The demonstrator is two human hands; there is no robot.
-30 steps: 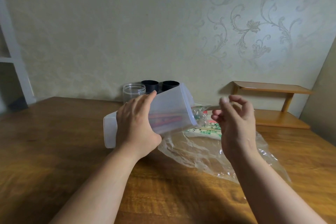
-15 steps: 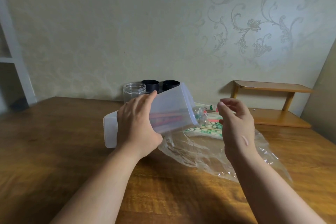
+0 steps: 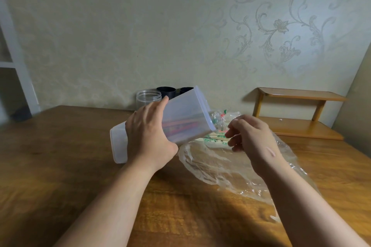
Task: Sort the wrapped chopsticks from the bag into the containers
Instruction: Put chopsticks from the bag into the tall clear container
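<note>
My left hand [image 3: 148, 136] grips a translucent rectangular container [image 3: 186, 110], tilted with its base low on the left and its mouth up to the right. Red wrapped chopsticks [image 3: 180, 126] lie inside it. A crumpled clear plastic bag [image 3: 216, 168] is spread on the wooden table [image 3: 60, 166] just right of the container. Green-printed wrapped chopsticks [image 3: 212, 141] lie at the bag's far end, below the container's mouth. My right hand [image 3: 253, 138] hovers over the bag with loosely curled fingers, fingertips close to those chopsticks, and nothing visible in it.
A clear round jar [image 3: 148, 97] and two black cups [image 3: 166, 92] stand against the wall behind the container. A low wooden shelf [image 3: 297, 96] sits at the back right. A white shelf frame [image 3: 12, 62] stands at the far left.
My right hand has dropped from beside the container's mouth toward the chopsticks at the bag's far end. The thin piece at its fingertips a second ago is gone. My left hand keeps the container tilted.
</note>
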